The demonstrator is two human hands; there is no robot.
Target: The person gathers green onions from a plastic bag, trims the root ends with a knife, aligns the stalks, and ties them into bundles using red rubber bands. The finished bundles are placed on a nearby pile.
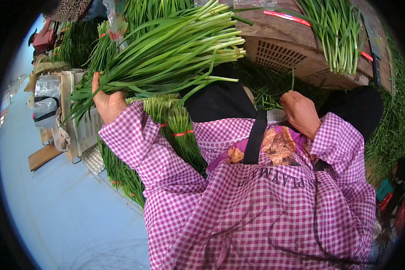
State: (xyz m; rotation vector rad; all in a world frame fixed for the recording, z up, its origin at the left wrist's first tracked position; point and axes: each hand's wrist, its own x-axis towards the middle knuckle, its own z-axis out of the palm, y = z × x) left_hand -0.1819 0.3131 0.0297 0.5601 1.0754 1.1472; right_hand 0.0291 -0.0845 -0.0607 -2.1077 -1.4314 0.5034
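A large loose bunch of Chinese chives [185,50] rests in my left hand [109,101], which holds it from below by the leafy end. Its pale cut stems point right, and one or two stems droop under the rest. My right hand [300,111] is closed in front of my apron, with a single green chive stem [293,79] standing up from the fingers. Loose chive scraps [266,91] lie below and past that hand. A smaller pile of chives [339,40] lies on the wooden board [273,25], across a red strip [287,17].
Upright chive bundles with red bands [180,131] stand by my left forearm. A perforated plastic crate [280,54] supports the board. Farther left are a pale crate [87,128] and a wooden plank [44,157] on the blue floor [71,212]. Loose greens [388,135] heap at the right.
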